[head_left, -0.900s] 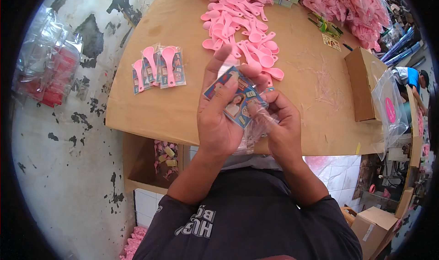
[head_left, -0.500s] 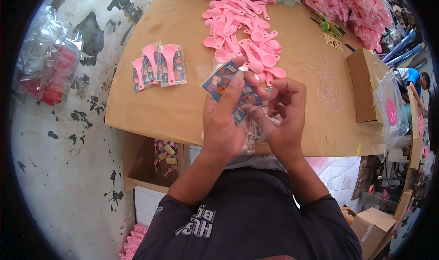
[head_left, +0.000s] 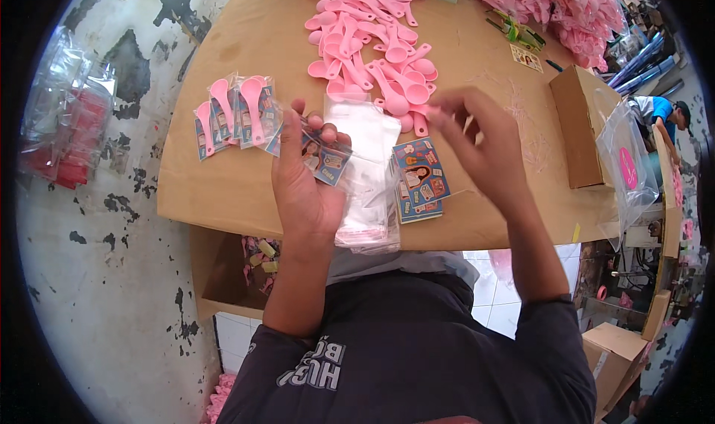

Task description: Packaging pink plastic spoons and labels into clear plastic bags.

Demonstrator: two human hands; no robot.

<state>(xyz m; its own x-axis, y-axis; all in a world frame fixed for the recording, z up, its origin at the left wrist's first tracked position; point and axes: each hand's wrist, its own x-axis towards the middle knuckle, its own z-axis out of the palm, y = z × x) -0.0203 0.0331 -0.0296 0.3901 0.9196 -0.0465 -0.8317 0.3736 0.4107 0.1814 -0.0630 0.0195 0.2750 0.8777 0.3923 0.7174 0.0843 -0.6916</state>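
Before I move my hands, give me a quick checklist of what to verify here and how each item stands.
1. Left hand has a grip on the blue printed card: ok.
2. Card fully inside a clear bag: cannot tell; fingers and glare hide it.
3. Right hand clear of the nearest pink spoon: cannot tell; fingertips are very close to it.
4. Card stack lying on the table, right of the clear bags: ok.
5. Spoon packets lying apart from one another: not ok; they overlap.
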